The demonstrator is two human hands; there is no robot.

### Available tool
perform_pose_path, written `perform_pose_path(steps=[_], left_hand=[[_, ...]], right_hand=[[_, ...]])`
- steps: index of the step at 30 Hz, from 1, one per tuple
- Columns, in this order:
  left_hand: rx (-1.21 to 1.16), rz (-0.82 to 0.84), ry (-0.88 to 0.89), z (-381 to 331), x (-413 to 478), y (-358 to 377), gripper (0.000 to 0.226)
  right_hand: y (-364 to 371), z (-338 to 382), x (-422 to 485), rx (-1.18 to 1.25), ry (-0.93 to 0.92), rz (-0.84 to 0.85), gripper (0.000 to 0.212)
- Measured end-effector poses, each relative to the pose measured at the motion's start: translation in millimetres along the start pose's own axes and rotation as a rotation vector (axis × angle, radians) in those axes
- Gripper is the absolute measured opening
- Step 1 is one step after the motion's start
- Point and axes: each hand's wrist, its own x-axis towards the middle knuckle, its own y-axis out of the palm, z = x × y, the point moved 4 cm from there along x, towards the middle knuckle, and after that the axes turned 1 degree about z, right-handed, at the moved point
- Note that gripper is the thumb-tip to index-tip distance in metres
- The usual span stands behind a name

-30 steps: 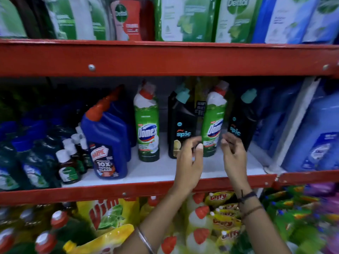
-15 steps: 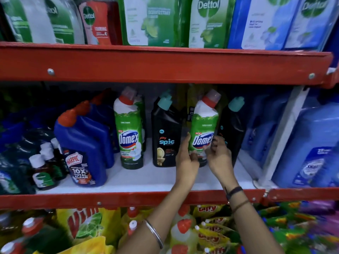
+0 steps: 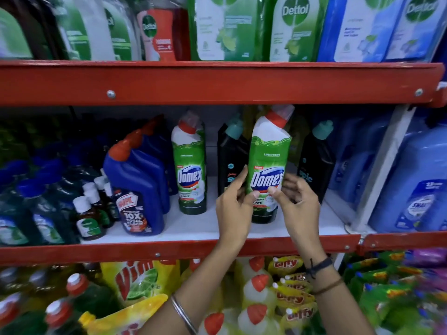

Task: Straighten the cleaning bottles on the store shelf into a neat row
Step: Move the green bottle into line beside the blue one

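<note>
While half a second ago the hands only steadied it further back, the green Domex bottle point(image 3: 267, 170) now stands nearer the shelf's front edge point(image 3: 169, 251), label forward. Both the left hand point(image 3: 233, 209) and right hand point(image 3: 296, 201) clasp its lower body. It probably needs lining up with the second Domex bottle point(image 3: 191, 165).

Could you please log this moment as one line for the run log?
left hand: on Domex bottle | right hand: on same bottle | bottle: upright on middle shelf | row: not yet even

black bottle point(image 3: 231, 163) label half hidden by left hand point(image 3: 233, 211)
</note>
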Motion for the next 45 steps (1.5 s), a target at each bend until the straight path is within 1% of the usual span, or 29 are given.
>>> perform_pose_path(steps=[6,11,15,19,23,27,32,34,36,39,41,43,45], left_hand=[[0.035,-0.074,0.01,2,-10,-59,0.057],[0.014,-0.168,0.023,10,-13,-103,0.053],[0.012,-0.208,0.026,20,-10,-126,0.057],[0.025,-0.211,0.003,32,-9,-137,0.059],[0.055,-0.182,0.009,38,-8,-138,0.059],[0.055,-0.172,0.019,43,-6,-137,0.06],[0.081,-0.183,0.052,45,-9,-133,0.06],[0.088,-0.174,0.087,42,-14,-129,0.065],[0.12,-0.164,0.163,36,-21,-122,0.067],[0.147,-0.187,0.306,23,-32,-103,0.055],[0.128,-0.148,0.364,13,-37,-83,0.049],[0.082,-0.056,0.353,8,-36,-56,0.046],[0.011,0.045,0.271,8,-32,-24,0.044]], right_hand=[[51,8,-26,0.044,0.01,0.045,0.031],[99,2,-36,0.052,0.039,0.089,0.033],[128,-1,-42,0.031,0.041,0.111,0.032],[142,1,-48,0.004,0.05,0.125,0.029],[146,-4,-50,-0.016,0.054,0.111,0.033],[147,-4,-49,-0.033,0.044,0.102,0.033],[146,-6,-48,-0.035,0.048,0.16,0.035],[141,-6,-48,-0.049,0.052,0.182,0.035],[125,-6,-47,-0.068,0.044,0.136,0.035],[89,-3,-46,-0.096,-0.005,-0.002,0.032],[63,0,-44,-0.136,-0.06,-0.089,0.03],[37,1,-40,-0.216,-0.132,-0.176,0.029],[9,-3,-34,-0.317,-0.188,-0.251,0.031]])
